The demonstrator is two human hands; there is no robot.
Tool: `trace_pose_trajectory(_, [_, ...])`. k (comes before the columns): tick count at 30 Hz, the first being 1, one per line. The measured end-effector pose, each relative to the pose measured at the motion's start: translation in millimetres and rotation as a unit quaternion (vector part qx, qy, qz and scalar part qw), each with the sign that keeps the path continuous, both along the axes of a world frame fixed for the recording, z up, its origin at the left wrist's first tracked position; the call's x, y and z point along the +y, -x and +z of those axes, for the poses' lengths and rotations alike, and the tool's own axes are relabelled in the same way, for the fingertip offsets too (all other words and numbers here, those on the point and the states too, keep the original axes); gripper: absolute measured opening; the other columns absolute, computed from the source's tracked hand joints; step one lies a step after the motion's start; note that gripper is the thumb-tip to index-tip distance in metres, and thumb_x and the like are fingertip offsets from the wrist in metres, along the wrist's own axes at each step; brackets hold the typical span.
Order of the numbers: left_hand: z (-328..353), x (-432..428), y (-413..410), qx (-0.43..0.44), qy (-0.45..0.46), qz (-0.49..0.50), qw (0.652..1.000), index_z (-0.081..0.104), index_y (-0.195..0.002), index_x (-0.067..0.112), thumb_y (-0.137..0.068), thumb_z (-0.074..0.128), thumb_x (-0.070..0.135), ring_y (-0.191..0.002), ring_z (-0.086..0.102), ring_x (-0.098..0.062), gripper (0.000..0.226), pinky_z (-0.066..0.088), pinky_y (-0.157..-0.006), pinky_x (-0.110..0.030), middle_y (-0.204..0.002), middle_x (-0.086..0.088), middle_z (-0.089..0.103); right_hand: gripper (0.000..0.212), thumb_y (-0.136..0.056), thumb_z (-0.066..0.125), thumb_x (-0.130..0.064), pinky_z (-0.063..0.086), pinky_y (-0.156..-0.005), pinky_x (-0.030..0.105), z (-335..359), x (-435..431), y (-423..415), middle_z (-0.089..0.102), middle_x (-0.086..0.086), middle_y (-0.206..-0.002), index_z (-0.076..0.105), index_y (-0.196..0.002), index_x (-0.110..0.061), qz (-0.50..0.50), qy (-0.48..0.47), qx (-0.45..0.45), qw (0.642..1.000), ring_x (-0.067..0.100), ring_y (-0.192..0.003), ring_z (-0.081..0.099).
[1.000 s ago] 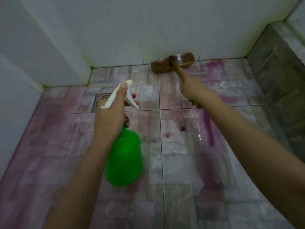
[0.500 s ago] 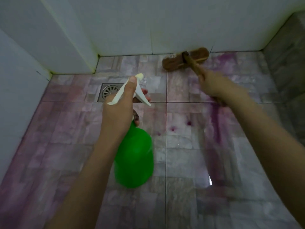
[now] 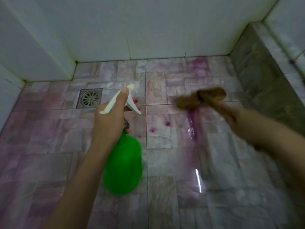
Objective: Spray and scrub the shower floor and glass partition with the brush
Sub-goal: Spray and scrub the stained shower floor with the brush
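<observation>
My left hand (image 3: 109,124), centre frame, grips the green spray bottle (image 3: 123,164). Right of it, my blurred right hand (image 3: 234,118) holds the brush (image 3: 198,98) on the floor (image 3: 49,129). Purple stain (image 3: 192,126) remains, so I judge the scrubbing is partway done, with the glass partition, unseen, left.

L hand (image 3: 109,124) grips round green plastic spray bottle (image 3: 123,166) w/ white trigger head, just right of square metal floor drain (image 3: 90,100), thumb along the top. R hand (image 3: 244,123), blurred, holds brown bristle scrub brush (image 3: 199,98) well right of drain, above wet purple streak (image 3: 192,128) on pinkish tiled floor (image 3: 41,129).
</observation>
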State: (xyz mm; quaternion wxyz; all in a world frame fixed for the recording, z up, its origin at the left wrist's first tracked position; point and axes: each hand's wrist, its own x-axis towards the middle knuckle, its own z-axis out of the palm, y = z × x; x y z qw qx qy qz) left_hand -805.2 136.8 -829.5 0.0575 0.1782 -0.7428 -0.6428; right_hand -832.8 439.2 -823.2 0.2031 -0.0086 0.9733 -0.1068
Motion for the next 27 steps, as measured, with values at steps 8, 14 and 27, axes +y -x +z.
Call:
trace_pose_trajectory(8, [3,9,-21,-0.021,0.01,-0.019,1.0,0.078,-0.078,0.044,-0.094,0.051,0.062,-0.08,0.06,-0.018,0.036,0.051,-0.063,-0.021,-0.096,-0.029,0.071,0.051,-0.103,0.022,-0.032,0.049,-0.036,0.032,-18,-17,25,0.057,0.02,-0.091,0.004,-0.139,-0.063,-0.003,0.028,0.042,0.999,0.03,-0.049,0.057])
trace_pose_trajectory(14, [4,4,-44,-0.036,0.016,-0.05,0.998,0.074,-0.095,0.049,-0.1,0.048,0.051,-0.076,0.052,-0.013,0.027,0.042,-0.053,-0.002,-0.075,0.02,0.074,0.063,-0.103,0.025,-0.033,0.054,-0.047,0.037,-3,-26,-65,0.062,0.015,-0.083,-0.006,-0.109,-0.087,0.015,0.055,-0.039,0.998,0.03,-0.06,0.061])
trace_pose_trajectory(27, [-4,-1,-95,-0.038,-0.018,-0.014,0.999,0.077,-0.096,0.049,-0.077,0.052,0.072,-0.092,0.069,-0.036,0.039,0.056,-0.085,-0.054,-0.098,0.004,0.079,0.063,-0.104,0.027,-0.025,0.044,-0.039,0.031,-18,-26,-77,0.059,0.015,-0.068,-0.01,-0.136,-0.064,0.053,0.043,0.023,0.997,0.028,-0.05,0.055])
